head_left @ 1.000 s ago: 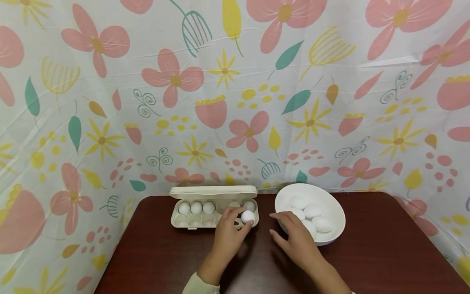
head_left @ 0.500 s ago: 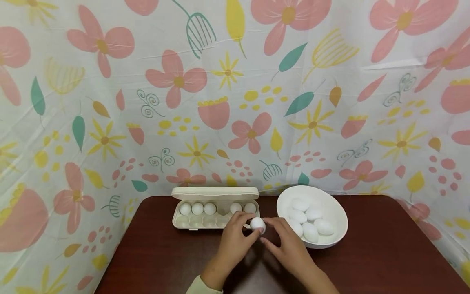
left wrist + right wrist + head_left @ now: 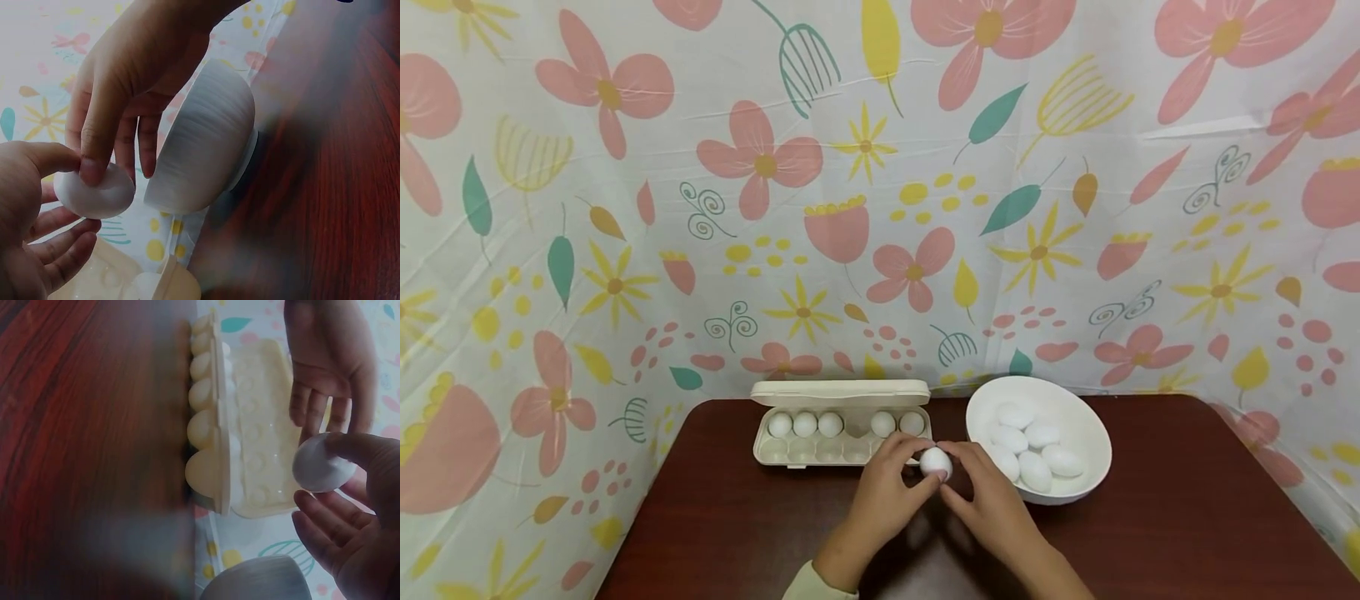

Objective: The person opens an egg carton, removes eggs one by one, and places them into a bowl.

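Observation:
Between both hands, just above the table in front of the carton, is a white egg [image 3: 936, 463]. My left hand [image 3: 883, 487] pinches it from the left with thumb and fingers. From the right, my right hand [image 3: 992, 504] also has its thumb and fingertips on the egg; in the left wrist view the right thumb lies across the egg [image 3: 100, 199]. Behind the left hand stands the cream egg carton [image 3: 797, 454], lid raised, with several white eggs in its back row and a gap among them. The left hand hides the carton's front right corner.
To the right, close to the right hand, a white bowl [image 3: 1093, 450] holds several white eggs [image 3: 1036, 472]. The dark red-brown table [image 3: 722, 517] ends at the back against a flowered cloth [image 3: 865, 208].
The left hand has carried the egg away from the carton, rightward and nearer. The right hand has moved left from beside the bowl and taken hold of the egg too.

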The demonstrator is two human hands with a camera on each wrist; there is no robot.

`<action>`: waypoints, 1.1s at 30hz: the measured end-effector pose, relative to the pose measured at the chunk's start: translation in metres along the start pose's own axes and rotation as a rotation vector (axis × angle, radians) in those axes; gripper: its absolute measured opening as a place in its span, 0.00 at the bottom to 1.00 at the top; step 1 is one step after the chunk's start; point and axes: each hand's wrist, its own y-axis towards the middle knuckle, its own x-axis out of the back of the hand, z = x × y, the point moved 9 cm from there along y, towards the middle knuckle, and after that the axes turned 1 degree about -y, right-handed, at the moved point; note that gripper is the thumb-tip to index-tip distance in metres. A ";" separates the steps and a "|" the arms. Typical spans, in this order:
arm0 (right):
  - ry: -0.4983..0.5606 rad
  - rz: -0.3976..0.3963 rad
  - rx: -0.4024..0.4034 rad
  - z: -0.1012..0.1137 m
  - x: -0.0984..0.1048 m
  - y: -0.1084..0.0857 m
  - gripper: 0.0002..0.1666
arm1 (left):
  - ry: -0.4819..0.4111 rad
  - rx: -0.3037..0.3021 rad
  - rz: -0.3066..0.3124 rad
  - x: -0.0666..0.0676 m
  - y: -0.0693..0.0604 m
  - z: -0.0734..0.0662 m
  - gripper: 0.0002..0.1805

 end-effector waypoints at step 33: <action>0.022 -0.129 0.032 -0.008 0.039 -0.005 0.32 | -0.019 0.044 -0.103 0.034 0.009 0.030 0.16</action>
